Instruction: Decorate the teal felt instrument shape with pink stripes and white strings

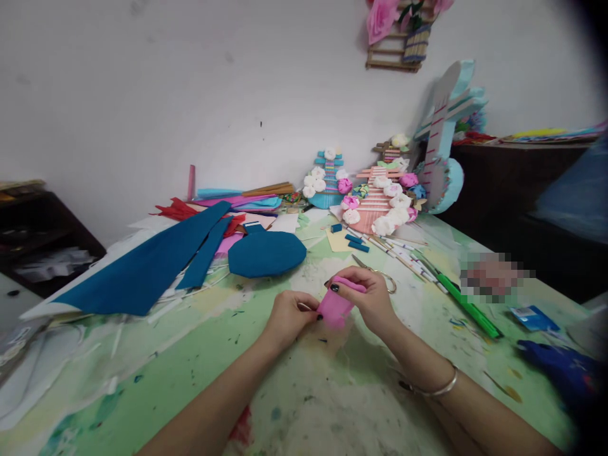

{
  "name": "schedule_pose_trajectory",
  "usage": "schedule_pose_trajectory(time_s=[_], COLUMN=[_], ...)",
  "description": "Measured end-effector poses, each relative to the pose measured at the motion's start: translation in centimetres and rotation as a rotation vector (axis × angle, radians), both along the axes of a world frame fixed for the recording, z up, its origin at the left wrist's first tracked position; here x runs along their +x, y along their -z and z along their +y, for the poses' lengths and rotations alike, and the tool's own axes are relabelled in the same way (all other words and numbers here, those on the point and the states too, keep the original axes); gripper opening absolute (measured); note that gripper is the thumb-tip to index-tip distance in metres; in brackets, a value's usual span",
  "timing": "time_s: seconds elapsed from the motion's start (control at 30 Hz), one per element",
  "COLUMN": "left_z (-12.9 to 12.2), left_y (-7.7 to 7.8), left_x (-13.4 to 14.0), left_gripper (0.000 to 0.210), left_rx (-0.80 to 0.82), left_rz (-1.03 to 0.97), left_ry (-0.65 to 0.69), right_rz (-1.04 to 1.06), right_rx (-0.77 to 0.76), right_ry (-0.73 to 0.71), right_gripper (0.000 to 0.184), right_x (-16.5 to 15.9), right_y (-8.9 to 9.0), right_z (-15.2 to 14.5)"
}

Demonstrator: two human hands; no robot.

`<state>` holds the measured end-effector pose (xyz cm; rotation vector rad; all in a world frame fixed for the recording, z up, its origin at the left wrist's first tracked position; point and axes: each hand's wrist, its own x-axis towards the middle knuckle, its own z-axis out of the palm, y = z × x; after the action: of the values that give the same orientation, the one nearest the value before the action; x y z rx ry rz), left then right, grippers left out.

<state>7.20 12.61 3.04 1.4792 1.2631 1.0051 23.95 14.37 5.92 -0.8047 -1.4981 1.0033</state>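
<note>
A small pink piece of crepe paper (335, 308) is held between both hands, low over the middle of the table. My left hand (291, 316) pinches its lower left edge between thumb and fingers. At its top edge, my right hand (369, 294) grips it with thumb and fingertips. Just behind my right hand lie scissors (391, 282), partly hidden by it. A dark blue rounded, paper-covered shape (266, 254) rests beyond my left hand. Small dark blue pieces (358, 246) lie on a yellowish paper square (335, 241).
Dark blue paper sheets (142, 269) spread over the left of the paint-stained table (190, 373). Decorated guitar shapes with paper flowers (370, 209) stand at the back. Toward the right lie rolled sticks (399, 253), a green tube (468, 304) and a blue packet (534, 318).
</note>
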Motion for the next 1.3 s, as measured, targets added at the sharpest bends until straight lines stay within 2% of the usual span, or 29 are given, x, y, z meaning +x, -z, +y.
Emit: schedule_pose_trajectory(time_s=[0.1, 0.23, 0.27, 0.37, 0.43, 0.67, 0.93, 1.13, 1.3], left_z=[0.1, 0.1, 0.1, 0.1, 0.2, -0.2, -0.2, -0.8, -1.1], left_y=[0.0, 0.2, 0.3, 0.6, 0.7, 0.5, 0.3, -0.7, -0.8], left_x=[0.0, 0.0, 0.0, -0.1, -0.1, 0.3, 0.3, 0.8, 0.9], left_gripper=[0.015, 0.016, 0.016, 0.016, 0.015, 0.014, 0.013, 0.019, 0.021], left_rx=[-0.009, -0.039, -0.055, -0.059, -0.047, -0.160, -0.213, -0.313, -0.236], left_rz=[0.031, 0.012, -0.001, -0.011, -0.003, -0.122, -0.135, -0.229, -0.157], left_ry=[-0.047, -0.036, -0.033, -0.029, -0.039, -0.008, 0.000, 0.049, 0.113], right_rz=[0.017, 0.030, 0.001, -0.148, -0.212, -0.141, -0.165, -0.172, -0.261], right_rx=[-0.005, 0.021, 0.075, 0.301, 0.377, 0.305, 0.285, 0.248, 0.252], right_ry=[-0.005, -0.018, 0.011, 0.141, 0.186, 0.203, 0.220, 0.235, 0.179], right_gripper=[0.014, 0.031, 0.031, 0.013, 0.008, 0.010, 0.011, 0.017, 0.020], right_x=[-0.1, -0.2, -0.2, -0.3, -0.3, -0.2, 0.0, 0.4, -0.1], right_y=[0.2, 0.3, 0.2, 0.2, 0.2, 0.4, 0.1, 0.1, 0.4], right_z=[0.0, -0.3, -0.4, -0.6, -0.7, -0.3, -0.3, 0.1, -0.1])
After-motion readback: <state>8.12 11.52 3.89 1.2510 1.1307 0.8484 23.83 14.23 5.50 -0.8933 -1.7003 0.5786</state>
